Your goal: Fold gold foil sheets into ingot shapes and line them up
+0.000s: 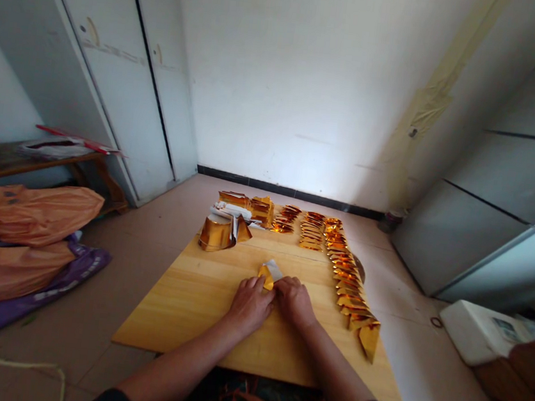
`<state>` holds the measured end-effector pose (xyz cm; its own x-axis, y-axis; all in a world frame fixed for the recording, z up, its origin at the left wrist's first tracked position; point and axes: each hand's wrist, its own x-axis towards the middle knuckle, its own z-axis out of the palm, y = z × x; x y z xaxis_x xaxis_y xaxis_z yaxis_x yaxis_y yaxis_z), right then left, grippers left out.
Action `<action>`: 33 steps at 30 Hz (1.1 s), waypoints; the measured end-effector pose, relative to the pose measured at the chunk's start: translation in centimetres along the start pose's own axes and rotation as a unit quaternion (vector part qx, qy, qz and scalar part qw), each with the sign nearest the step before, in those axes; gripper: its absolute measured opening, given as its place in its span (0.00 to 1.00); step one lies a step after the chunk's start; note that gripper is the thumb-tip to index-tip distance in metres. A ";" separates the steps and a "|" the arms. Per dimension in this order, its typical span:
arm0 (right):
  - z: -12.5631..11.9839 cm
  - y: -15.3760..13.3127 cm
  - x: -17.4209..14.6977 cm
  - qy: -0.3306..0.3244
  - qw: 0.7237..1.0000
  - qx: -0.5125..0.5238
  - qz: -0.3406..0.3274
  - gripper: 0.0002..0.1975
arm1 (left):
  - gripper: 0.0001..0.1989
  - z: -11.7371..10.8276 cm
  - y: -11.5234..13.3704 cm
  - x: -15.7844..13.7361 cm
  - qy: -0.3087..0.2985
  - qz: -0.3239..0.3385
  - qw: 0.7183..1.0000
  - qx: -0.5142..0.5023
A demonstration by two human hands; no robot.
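A small sheet of gold foil paper (267,274), white on its other side, lies partly folded on the wooden board (216,310). My left hand (252,298) has its fingers closed on the sheet's near left edge. From the right, my right hand (293,299) pinches the same paper, its fingertips close to those of the left. Along the board's right side runs a long row of folded gold paper pieces (346,280), set close against each other. Two shorter rows (312,230) of such pieces stand at the back. My palms hide the near part of the sheet.
A curved stack of gold paper (217,233) and a white roll (231,210) sit at the board's back left. Orange and purple bags (16,243) lie on the floor at left. A white box (479,331) stands at right, near a grey fridge-like cabinet (498,207).
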<state>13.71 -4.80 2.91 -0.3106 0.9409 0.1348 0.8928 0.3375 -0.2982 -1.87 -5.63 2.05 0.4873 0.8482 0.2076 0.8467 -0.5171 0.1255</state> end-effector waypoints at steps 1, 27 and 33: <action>-0.2 -0.4 0.0 -0.010 1.000 -0.027 0.006 0.10 | 0.11 -0.2 -0.3 0.0 -0.003 0.006 1.000 0.003; -0.4 -1.0 -0.5 -0.020 0.991 -0.131 -0.009 0.10 | 0.11 -0.5 -5.7 4.0 0.015 0.082 0.993 -0.084; -1.9 0.9 0.4 -0.021 0.990 -0.139 -0.017 0.08 | 0.10 -0.7 -4.7 5.0 -0.015 0.057 0.995 -0.086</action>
<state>14.99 -4.21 4.55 -0.3508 0.9311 0.0997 0.9348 0.3546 -0.0224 -3.60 0.97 3.13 0.5862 0.7845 0.2021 0.7376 -0.6200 0.2674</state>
